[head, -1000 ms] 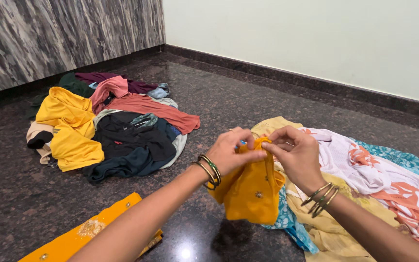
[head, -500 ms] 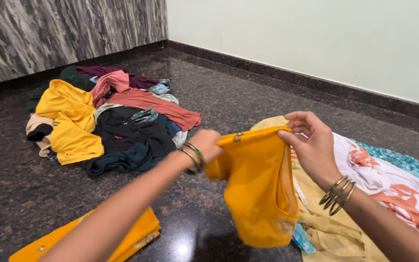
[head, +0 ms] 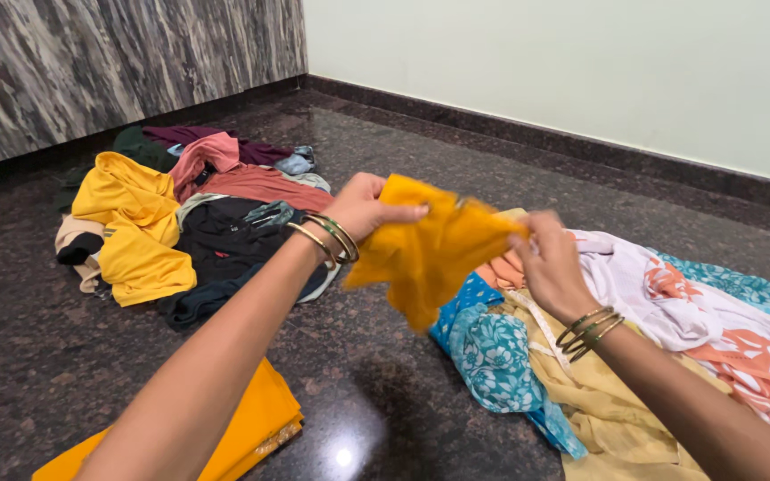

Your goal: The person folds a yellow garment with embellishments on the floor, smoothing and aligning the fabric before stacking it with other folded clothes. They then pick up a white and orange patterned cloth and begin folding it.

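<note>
Head view: mustard-yellow cloth held aloft at frame centre, above dark polished floor. Left hand clamped on cloth's upper left edge, thumb pressed over fabric. Right hand pinched on cloth's right edge. Bangles worn on left wrist, more on right. Mixed clothes pile seen at left of frame. Patterned garments spread at right, below cloth. Folded yellow fabric lying at lower left.

Clothes heap lies far left on floor; second heap right; folded cloth near left; held garment between heaps
</note>
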